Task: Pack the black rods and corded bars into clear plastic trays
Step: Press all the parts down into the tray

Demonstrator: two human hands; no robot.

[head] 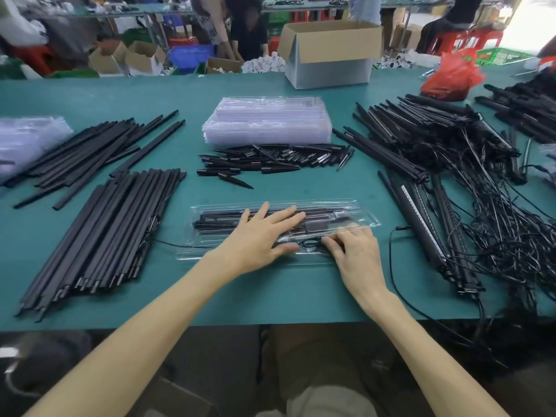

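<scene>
On the green table [285,299], close to its near edge, a clear tray [194,246] lies lengthways with black rods [216,221] already laid in it. The left hand [258,236] rests flat across the middle of the tray, fingers straight and spread, holding nothing. The right hand [358,254] sits at the tray's right front part with its fingers bent, tips down beside a small coil of cord [310,245]; whether it pinches the cord I cannot tell. Left of the tray lies a bundle of long rods [105,236], with a looser heap [90,152] behind it. Right of it sprawls a pile of corded bars [436,176], cables tangled. Behind the tray are short pointed pieces [270,162] and, just past them, a stack of empty trays [267,121]. Farther back stand a cardboard box [328,52] and a red bag [448,76]
</scene>
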